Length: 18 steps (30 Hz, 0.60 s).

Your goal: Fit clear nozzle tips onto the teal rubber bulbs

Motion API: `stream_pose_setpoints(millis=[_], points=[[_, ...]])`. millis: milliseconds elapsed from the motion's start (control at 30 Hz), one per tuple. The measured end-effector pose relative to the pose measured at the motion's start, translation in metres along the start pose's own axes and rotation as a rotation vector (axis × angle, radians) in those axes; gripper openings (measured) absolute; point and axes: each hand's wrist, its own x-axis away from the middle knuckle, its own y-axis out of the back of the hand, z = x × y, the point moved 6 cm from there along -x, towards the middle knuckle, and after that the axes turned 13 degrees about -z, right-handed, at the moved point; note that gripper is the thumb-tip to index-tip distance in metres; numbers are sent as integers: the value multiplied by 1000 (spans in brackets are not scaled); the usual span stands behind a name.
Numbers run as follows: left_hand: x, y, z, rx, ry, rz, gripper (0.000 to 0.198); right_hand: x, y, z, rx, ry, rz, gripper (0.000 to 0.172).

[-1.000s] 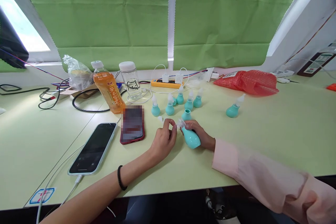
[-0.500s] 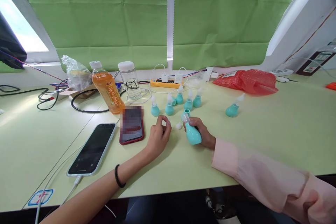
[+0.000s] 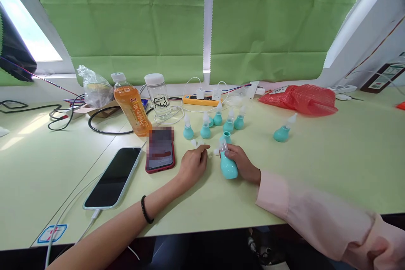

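My right hand (image 3: 243,163) is closed round a teal rubber bulb (image 3: 228,168) that stands on the pale green table (image 3: 332,168), its clear tip pointing up. My left hand (image 3: 192,164) rests on the table just left of the bulb. Its finger and thumb are curled together beside small white tips (image 3: 198,144), and I cannot see what, if anything, they pinch. A teal bulb without a tip (image 3: 225,136) stands just behind my hands. Several tipped bulbs (image 3: 205,128) stand in a group beyond it.
One more tipped bulb (image 3: 281,133) lies to the right, a red plastic bag (image 3: 299,98) behind it. A red phone (image 3: 160,149) and a blue-cased phone (image 3: 112,177) on a cable lie left. An orange drink bottle (image 3: 133,107), clear bottle (image 3: 158,97) and power strip (image 3: 202,100) stand at the back.
My left hand drew away from the bulb's tip, then dropped onto the table. My right hand turned the bulb from lying tilted to standing upright.
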Motion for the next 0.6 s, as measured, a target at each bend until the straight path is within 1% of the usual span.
stream_pose_setpoints(millis=[67, 100, 167, 200, 267, 333, 400, 467, 533, 600], points=[[1, 9, -3, 235, 51, -68, 26, 5, -4, 8, 4, 47, 65, 22], [2, 13, -5, 363, 65, -85, 24, 7, -8, 12, 12, 63, 105, 21], [4, 16, -9, 566, 72, -67, 21, 11, -14, 18, 79, 113, 164, 17], [5, 16, -11, 629, 73, -48, 22, 12, -16, 21, 135, 153, 169, 14], [6, 13, -13, 667, 75, -6, 28, 14, -18, 27, 251, 252, 139, 8], [7, 8, -13, 653, 84, 29, 35, 16, -17, 31, 321, 347, 93, 5], [8, 1, -13, 680, 101, 76, 39, 17, -16, 34, 358, 424, 50, 5], [9, -5, -13, 773, 140, 138, 39, 18, -16, 35, 397, 475, 46, 7], [10, -10, -13, 895, 224, 199, 37, 19, -18, 34, 424, 490, 76, 11], [11, -15, -12, 1018, 347, 253, 36, 20, -19, 33, 433, 487, 96, 12]])
